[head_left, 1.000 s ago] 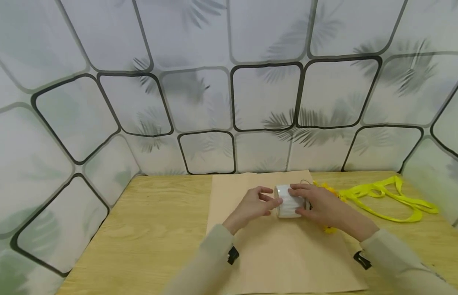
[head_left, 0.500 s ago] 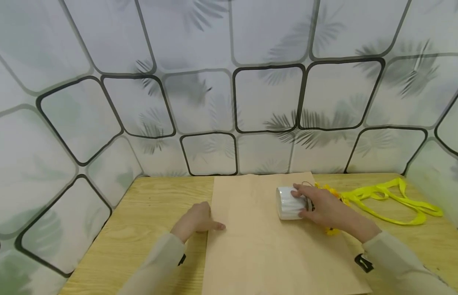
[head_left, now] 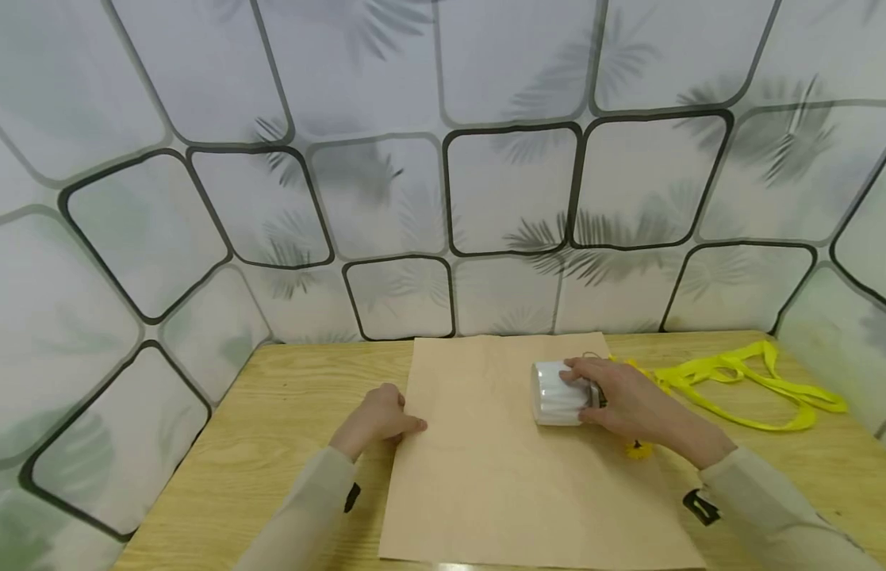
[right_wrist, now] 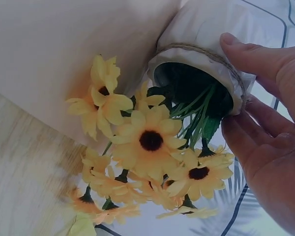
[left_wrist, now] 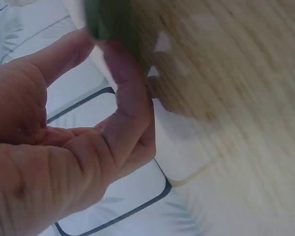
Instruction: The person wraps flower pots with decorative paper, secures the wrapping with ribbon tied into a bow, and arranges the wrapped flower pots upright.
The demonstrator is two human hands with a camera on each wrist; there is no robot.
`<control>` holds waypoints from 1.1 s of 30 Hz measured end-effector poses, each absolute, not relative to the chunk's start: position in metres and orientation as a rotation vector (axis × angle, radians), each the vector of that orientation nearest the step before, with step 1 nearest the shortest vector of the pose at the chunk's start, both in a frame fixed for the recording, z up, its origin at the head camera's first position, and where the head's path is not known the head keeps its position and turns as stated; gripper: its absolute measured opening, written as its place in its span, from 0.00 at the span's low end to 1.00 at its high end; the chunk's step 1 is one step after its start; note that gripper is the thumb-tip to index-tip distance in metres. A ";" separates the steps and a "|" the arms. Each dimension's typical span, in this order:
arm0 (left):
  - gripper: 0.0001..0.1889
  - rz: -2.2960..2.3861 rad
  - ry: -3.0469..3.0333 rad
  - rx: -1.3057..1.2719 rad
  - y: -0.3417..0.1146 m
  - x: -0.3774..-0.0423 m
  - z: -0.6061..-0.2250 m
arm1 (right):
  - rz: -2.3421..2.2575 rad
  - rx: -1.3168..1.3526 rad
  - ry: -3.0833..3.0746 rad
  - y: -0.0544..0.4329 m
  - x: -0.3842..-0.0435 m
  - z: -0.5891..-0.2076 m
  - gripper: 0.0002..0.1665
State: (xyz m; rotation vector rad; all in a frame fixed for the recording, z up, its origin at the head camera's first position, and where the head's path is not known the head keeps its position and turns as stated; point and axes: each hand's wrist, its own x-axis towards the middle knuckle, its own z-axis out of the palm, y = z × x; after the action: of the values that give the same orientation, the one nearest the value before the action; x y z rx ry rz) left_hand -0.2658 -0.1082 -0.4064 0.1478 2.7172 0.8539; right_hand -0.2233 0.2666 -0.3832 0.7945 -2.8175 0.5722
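Note:
A wrapped white flowerpot (head_left: 554, 394) lies on its side on a sheet of brown paper (head_left: 500, 492). My right hand (head_left: 631, 404) grips it near the mouth, thumb on one side and fingers on the other. Twine (right_wrist: 187, 47) circles the wrap below the rim in the right wrist view. Yellow artificial sunflowers (right_wrist: 150, 152) with dark centres spill out of the mouth, mostly hidden behind the hand in the head view. My left hand (head_left: 374, 420) pinches the paper's left edge between thumb and fingers; the left wrist view shows thumb and index finger (left_wrist: 130, 93) meeting there.
Bright yellow ribbon (head_left: 707, 369) lies in loose loops at the right, beside the flowers. Beneath everything is a wood-grain table (head_left: 285, 412). A patterned backdrop (head_left: 514, 190) rises along its back and sides.
My left hand has left the pot's base and moved left to the paper's edge, where it now pinches. The right hand stays on the pot, which has barely moved.

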 end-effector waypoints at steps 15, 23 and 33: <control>0.14 1.374 2.352 0.051 -0.129 -0.274 -0.416 | 0.629 0.733 -2.835 0.266 -0.225 -0.384 0.36; 0.11 1.427 2.353 0.041 -0.129 -0.276 -0.414 | 0.633 0.770 -2.816 0.267 -0.224 -0.383 0.37; 0.11 1.478 2.281 0.059 -0.138 -0.277 -0.411 | 0.613 0.795 -2.778 0.264 -0.227 -0.388 0.37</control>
State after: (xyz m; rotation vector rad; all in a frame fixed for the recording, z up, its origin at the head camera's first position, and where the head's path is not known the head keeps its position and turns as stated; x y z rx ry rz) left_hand -0.2775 -0.1375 -0.4108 0.0591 2.2811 1.4776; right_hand -0.2267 0.2643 -0.3878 0.7948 -2.7782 0.6133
